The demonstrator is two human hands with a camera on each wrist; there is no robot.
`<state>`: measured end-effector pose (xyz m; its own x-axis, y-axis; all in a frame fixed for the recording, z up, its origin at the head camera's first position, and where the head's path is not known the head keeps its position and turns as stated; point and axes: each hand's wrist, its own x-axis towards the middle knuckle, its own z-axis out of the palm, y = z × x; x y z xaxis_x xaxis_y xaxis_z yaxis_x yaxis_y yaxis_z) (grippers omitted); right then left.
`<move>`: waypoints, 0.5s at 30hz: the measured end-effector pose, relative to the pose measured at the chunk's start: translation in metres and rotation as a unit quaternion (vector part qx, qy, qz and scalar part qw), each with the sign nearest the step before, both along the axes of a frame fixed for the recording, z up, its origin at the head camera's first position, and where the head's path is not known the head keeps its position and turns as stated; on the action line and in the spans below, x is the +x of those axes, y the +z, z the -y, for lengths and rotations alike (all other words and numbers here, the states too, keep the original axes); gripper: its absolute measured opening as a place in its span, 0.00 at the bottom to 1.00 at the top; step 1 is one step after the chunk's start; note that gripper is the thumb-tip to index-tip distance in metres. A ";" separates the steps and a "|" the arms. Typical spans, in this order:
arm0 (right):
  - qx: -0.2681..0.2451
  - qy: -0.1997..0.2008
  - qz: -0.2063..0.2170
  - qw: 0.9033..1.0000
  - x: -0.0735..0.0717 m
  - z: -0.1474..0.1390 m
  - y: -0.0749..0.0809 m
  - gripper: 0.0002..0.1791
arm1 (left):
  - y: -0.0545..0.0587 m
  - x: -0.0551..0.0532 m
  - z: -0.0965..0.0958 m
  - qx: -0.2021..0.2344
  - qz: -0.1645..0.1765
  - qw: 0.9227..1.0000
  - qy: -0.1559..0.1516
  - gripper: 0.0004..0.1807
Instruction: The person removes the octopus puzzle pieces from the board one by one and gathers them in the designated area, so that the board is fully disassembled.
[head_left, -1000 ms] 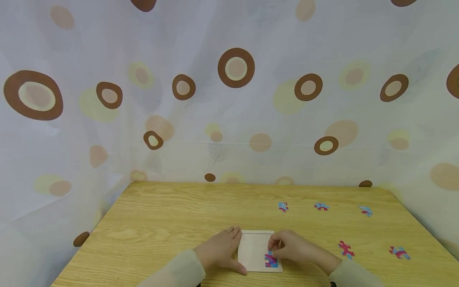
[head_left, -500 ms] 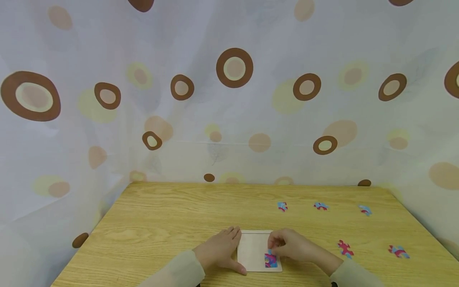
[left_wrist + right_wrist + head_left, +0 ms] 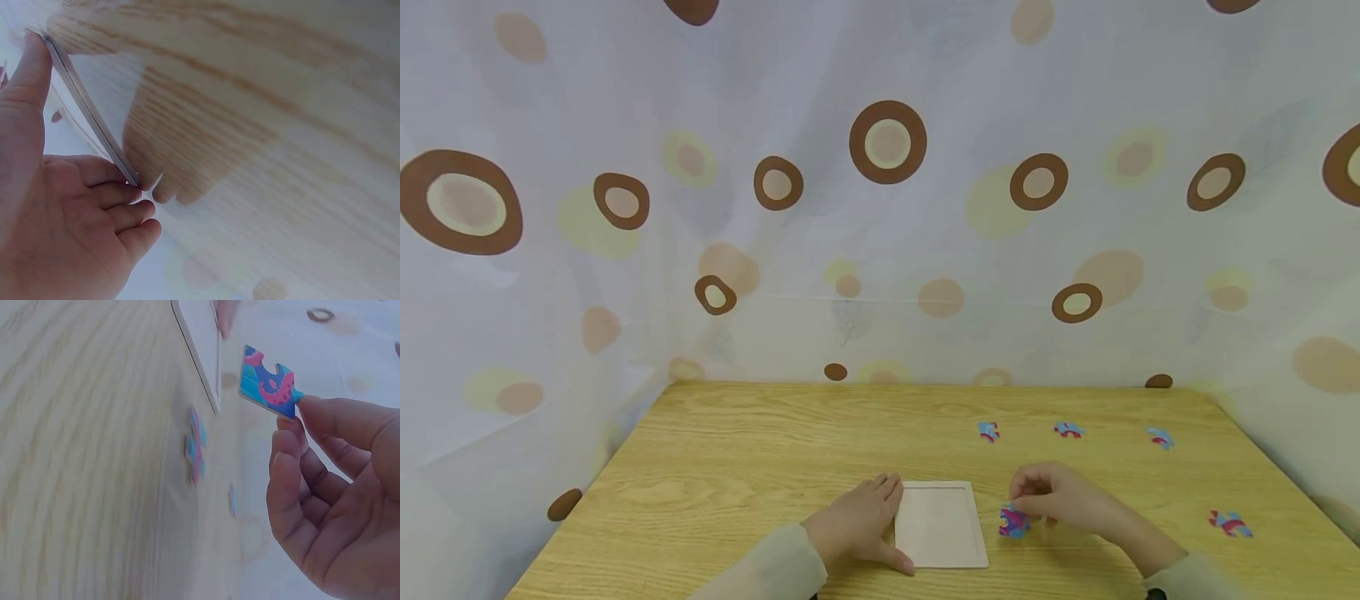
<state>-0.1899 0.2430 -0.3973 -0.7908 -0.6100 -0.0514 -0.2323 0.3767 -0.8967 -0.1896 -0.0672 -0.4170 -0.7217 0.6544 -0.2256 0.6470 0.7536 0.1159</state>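
Observation:
My right hand (image 3: 1067, 500) pinches a blue, pink and purple jigsaw piece (image 3: 1013, 522) between thumb and fingertips, just to the right of a white square puzzle board (image 3: 942, 525). In the right wrist view the jigsaw piece (image 3: 269, 382) is raised with its printed side showing. My left hand (image 3: 861, 523) lies along the board's left edge, thumb at the near corner and fingers toward the far one. From the left wrist, the thumb and index fingertip touch the board's thin edge (image 3: 94, 112), with the other fingers slightly bent.
Three jigsaw pieces, the left one (image 3: 988, 431), the middle one (image 3: 1069, 429) and the right one (image 3: 1161, 437), lie farther back on the wooden table (image 3: 760, 450). Another piece (image 3: 1230, 523) lies at the right. A patterned curtain (image 3: 820, 250) surrounds the table.
My right hand has lifted the jigsaw piece off the board's lower right corner and carried it right, past the board's edge. My left hand stays at the board. One piece at right is now hidden.

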 end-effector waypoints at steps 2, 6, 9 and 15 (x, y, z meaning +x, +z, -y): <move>-0.003 -0.004 0.005 1.000 0.001 -0.016 0.002 0.08 | 0.001 0.000 0.000 0.001 0.001 1.000 0.001 0.56; -0.007 -0.011 0.018 1.000 0.005 -0.052 0.003 0.08 | 0.002 0.001 -0.001 0.001 0.002 1.000 0.000 0.55; -0.002 -0.012 0.023 1.000 0.011 -0.080 0.003 0.09 | 0.002 0.001 -0.001 0.000 0.000 1.000 -0.003 0.55; 0.005 -0.019 0.065 0.998 0.022 -0.135 -0.002 0.10 | -0.002 0.000 0.000 -0.002 -0.008 1.000 -0.004 0.56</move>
<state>-0.1684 0.3779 -0.3994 -0.7993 -0.5789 -0.1610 -0.1003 0.3928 -0.9142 -0.1896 -0.0668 -0.4187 -0.7203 0.6589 -0.2168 0.6543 0.7492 0.1030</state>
